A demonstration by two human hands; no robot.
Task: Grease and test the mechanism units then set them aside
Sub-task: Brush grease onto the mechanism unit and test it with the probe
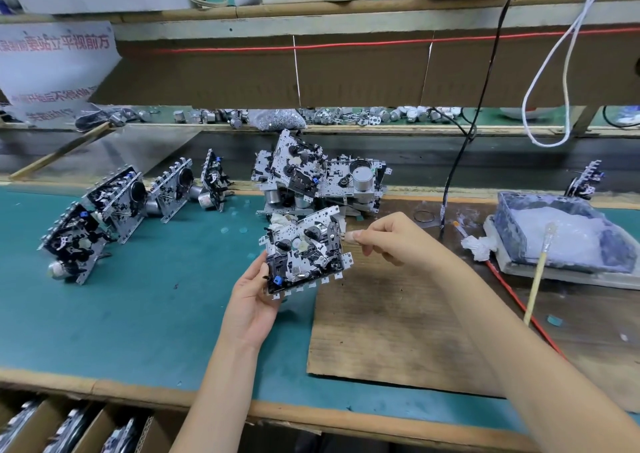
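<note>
At the bench, we hold one mechanism unit (304,255) above the green mat (138,314), its long axis tilted up toward the right. Our left hand (252,300) grips its lower-left corner from beneath. Our right hand (384,241), nearer the grease tray (512,220) and brush (538,276), pinches its upper-right edge. The unit is a perforated metal plate crowded with black levers, pale gears and one blue part.
</note>
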